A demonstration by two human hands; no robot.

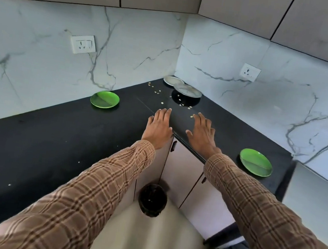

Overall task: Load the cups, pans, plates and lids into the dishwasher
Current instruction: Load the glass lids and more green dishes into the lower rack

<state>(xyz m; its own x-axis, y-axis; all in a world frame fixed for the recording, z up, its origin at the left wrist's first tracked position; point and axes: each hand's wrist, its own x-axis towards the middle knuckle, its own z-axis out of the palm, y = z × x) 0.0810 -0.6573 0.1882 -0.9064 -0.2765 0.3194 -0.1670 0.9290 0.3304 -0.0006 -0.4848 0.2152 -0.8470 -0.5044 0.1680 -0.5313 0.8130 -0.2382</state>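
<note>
- left hand (159, 127) and right hand (202, 133): fingers straight, holding nothing, over the worktop (53, 141) corner.
- steel plates (187, 90) lie beyond the hands, in the corner; green plates (104, 99) (256, 162) well apart either side.
- risk: reaching across the scattered seeds (182, 105) could sweep them off; stacked steel plates may slide.

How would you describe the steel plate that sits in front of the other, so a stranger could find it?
Follow the black L-shaped stone countertop into its far corner, where the two marble walls meet. Two round steel plates lie there; the front round steel plate is the larger-looking one, nearer the scattered seeds, overlapping the rear round steel plate. Unlike the green plates, it is shiny grey.
</note>
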